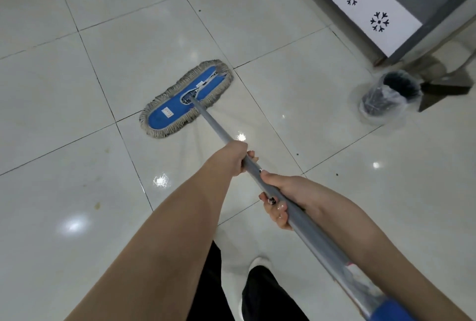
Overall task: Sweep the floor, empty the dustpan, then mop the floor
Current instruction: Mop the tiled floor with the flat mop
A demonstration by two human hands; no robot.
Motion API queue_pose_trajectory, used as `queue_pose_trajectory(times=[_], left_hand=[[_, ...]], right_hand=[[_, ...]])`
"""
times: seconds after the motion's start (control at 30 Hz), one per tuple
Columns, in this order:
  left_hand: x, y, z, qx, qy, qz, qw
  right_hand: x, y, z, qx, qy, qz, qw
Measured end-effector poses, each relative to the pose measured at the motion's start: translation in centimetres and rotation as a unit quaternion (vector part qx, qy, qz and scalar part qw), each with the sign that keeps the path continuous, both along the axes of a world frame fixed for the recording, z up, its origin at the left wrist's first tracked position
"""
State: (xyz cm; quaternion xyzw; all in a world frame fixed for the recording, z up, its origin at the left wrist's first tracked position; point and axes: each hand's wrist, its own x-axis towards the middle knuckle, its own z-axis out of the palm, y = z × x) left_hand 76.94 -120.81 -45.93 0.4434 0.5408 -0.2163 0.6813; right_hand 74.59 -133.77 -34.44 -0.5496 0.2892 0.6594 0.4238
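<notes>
Both the left hand [233, 159] and right hand [286, 197] clench the grey metal mop pole [219, 128] (blue fringed flat mop head [186, 99] mid-frame), best kept flat on the glossy white floor tiles [77, 88].

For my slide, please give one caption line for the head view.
Both hands, left and right, push a blue flat mop across glossy floor tiles.

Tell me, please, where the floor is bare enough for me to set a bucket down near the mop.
The tiles left of the mop head are bare up to the picture's edge, and so are the tiles beyond it toward the patterned cabinet. It is crowded at the right, where the lined bin stands beside a dustpan at the cabinet's foot.
</notes>
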Motion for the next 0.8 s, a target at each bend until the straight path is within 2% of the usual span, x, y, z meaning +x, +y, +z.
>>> queue_pose_trajectory(times=[0.3, 0.57, 0.8], left_hand=[[-5.2, -8.2, 3.6, -0.036, 0.024, 0.011, 0.999], [-6.0, -4.4, 2.9, -0.067, -0.011, 0.029, 0.997], [-4.2, 0.7, 2.1, -0.092, -0.029, 0.095, 0.991]], right_hand=[[-4.8, -7.2, 3.9, -0.038, -0.005, 0.041, 0.998], [-5.3, -2.8, 3.7, -0.053, -0.031, 0.066, 0.996], [-3.4, 2.6, 3.7, -0.069, -0.054, 0.064, 0.994]])
